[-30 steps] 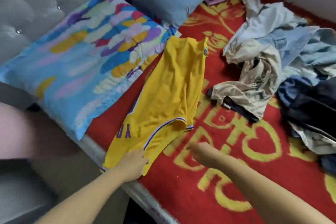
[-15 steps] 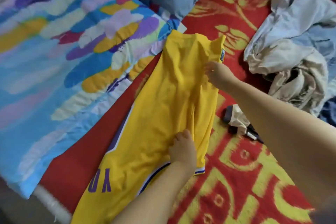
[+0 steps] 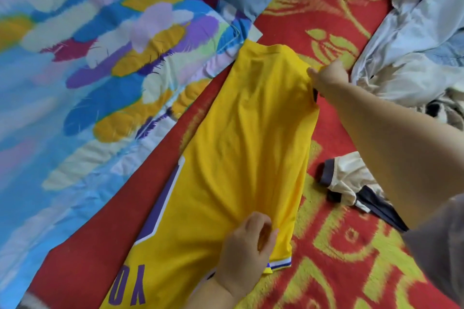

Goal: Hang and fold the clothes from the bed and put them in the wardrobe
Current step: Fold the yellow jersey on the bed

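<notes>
1. The yellow jersey (image 3: 246, 148) lies lengthwise on the red blanket (image 3: 351, 246), partly folded.
2. The left hand (image 3: 247, 251) bunches its near end; the right hand (image 3: 329, 78) pinches its far corner.
3. A heap of clothes (image 3: 414, 40) waits unfolded; the wardrobe is unseen.

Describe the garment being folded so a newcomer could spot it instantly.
On the red and yellow blanket, beside the feather-print pillow, lies the yellow jersey. The left hand and right hand grip it; only it is bright yellow with purple lettering.
</notes>
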`<state>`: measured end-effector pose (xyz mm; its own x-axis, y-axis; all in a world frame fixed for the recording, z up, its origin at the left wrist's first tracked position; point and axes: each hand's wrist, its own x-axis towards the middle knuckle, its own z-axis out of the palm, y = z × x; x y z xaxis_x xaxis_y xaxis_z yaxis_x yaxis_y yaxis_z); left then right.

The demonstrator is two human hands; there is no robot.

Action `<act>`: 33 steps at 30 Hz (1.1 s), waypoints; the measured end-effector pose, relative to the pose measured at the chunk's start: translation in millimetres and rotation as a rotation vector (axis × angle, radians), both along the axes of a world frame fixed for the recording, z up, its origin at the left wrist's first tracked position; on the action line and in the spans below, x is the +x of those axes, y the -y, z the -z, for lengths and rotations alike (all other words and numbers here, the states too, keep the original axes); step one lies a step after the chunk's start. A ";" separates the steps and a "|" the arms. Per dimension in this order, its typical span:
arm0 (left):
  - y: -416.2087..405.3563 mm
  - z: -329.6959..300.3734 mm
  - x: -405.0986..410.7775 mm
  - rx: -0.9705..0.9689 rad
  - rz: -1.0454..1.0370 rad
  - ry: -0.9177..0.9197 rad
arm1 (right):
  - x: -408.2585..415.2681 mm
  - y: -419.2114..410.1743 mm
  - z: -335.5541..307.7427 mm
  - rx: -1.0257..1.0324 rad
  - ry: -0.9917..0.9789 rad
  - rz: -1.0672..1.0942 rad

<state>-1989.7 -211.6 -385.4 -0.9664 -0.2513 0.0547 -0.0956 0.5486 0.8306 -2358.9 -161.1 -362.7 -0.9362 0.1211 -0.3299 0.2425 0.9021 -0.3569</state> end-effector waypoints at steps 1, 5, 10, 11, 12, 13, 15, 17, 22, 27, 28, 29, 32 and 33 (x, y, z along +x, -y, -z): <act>0.3 -2.2 -1.3 -0.010 0.017 0.001 | -4.1 2.3 -0.5 0.020 0.010 -0.009; 8.1 -9.1 -5.8 0.010 -0.042 0.099 | -13.2 14.2 -15.3 0.030 -0.150 -0.159; 23.0 -8.5 -0.2 0.102 -0.221 0.162 | -22.3 77.8 -75.0 -0.336 -0.150 -0.357; 23.1 -12.4 1.0 0.105 -0.251 0.107 | -23.4 89.5 -89.0 -0.467 -0.136 -0.389; 21.2 -17.4 0.8 0.114 -0.270 0.044 | -23.7 96.8 -102.0 -0.549 -0.131 -0.422; 17.3 -21.7 -0.2 0.116 -0.272 -0.013 | -25.2 98.1 -109.6 -0.583 -0.144 -0.445; 5.3 -25.0 -2.8 0.069 -0.188 -0.086 | -30.9 85.0 -108.7 -0.552 -0.191 -0.448; -8.3 -20.9 -7.7 -0.024 -0.065 -0.064 | -35.4 57.2 -87.3 -0.437 -0.193 -0.378; -29.0 -1.7 -16.9 -0.126 0.174 0.348 | -18.7 -5.1 -6.2 -0.121 0.066 -0.225; -50.2 17.6 -3.9 -0.322 0.237 0.606 | 0.3 -4.7 12.9 0.025 0.141 -0.127; -55.8 11.7 -5.6 -0.372 0.250 0.645 | 1.4 -4.8 12.6 0.044 0.150 -0.124; -60.5 9.1 -5.9 -0.414 0.260 0.657 | 1.9 -5.3 11.0 0.040 0.119 -0.125; -56.6 -0.3 -5.0 -0.386 0.232 0.513 | 1.7 -12.2 -7.0 -0.055 -0.162 -0.135; -54.2 -2.4 -2.0 -0.348 0.227 0.405 | 1.5 -18.2 -14.3 -0.075 -0.276 -0.142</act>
